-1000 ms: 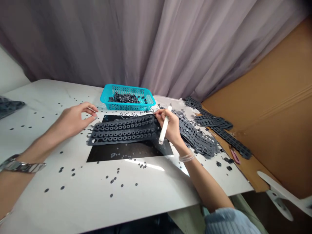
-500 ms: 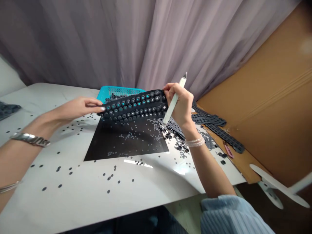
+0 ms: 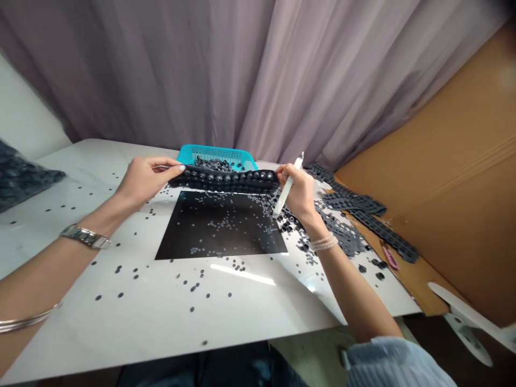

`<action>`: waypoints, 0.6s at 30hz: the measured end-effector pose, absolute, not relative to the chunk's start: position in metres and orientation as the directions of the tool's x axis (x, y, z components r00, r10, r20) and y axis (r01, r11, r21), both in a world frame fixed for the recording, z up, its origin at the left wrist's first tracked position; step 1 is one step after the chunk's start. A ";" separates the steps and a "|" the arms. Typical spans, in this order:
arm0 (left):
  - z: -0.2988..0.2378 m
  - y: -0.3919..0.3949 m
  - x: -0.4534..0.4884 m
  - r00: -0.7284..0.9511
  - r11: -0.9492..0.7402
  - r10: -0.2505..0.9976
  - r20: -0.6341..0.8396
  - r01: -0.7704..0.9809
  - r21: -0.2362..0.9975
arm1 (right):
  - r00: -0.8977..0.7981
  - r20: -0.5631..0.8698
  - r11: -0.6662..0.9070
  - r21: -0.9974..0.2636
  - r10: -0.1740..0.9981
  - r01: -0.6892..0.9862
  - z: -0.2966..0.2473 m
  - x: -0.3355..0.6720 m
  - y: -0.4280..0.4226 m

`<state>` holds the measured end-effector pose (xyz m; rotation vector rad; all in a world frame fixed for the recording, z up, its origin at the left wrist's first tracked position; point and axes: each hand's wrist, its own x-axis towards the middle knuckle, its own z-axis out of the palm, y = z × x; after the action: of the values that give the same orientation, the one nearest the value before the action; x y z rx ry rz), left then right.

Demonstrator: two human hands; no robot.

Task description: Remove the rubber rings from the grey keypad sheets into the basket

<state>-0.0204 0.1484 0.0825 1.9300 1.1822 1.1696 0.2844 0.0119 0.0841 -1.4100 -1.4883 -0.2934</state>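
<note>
Pinching a black strip [image 3: 228, 181]: left hand [image 3: 145, 178] at one end; right hand [image 3: 301, 191] (with a white tool [image 3: 284, 196]) at the other.

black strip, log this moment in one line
black strip: held at both ends; left hand: left end; right hand: right end plus white tool; blue basket: partly behind strip

Left hand [image 3: 155, 177]: thumb pinched against fingers, by the far left corner of the flat black rectangular sheet [image 3: 209, 239]
Right hand [image 3: 302, 194]: fingers curled, by the sheet's far right corner
Left forearm [image 3: 48, 279]: slanting, left of the sheet
Right forearm [image 3: 350, 290]: slanting, right of it
</note>
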 end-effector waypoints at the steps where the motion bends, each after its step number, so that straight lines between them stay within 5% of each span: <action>1: 0.083 0.148 -0.021 0.214 -0.414 0.909 0.357 0.386 0.824 | 0.223 0.769 0.279 -0.462 0.600 0.842 0.083 0.285 0.011; 9: 0.082 0.149 -0.028 0.294 -0.566 0.808 0.511 0.631 0.531 | 0.233 0.720 0.299 -0.528 0.653 0.795 0.074 0.286 0.009; 12: 0.083 0.146 -0.026 0.242 -0.529 0.835 0.493 0.596 0.604 | 0.277 0.660 0.283 -0.610 0.698 0.741 0.068 0.286 0.007; 15: 0.082 0.146 -0.032 0.220 -0.227 0.964 0.150 0.382 0.896 | 0.309 0.516 0.249 -0.751 0.799 0.611 0.061 0.281 0.002; 18: 0.075 0.155 -0.047 0.385 0.011 0.904 -0.187 0.416 0.909 | 0.250 0.334 0.175 -0.849 0.909 0.498 0.052 0.272 -0.001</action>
<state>-0.0466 0.1554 0.0747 1.5931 1.2042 0.5808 0.2716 -0.0013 0.0520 -1.4703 -1.3946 0.4922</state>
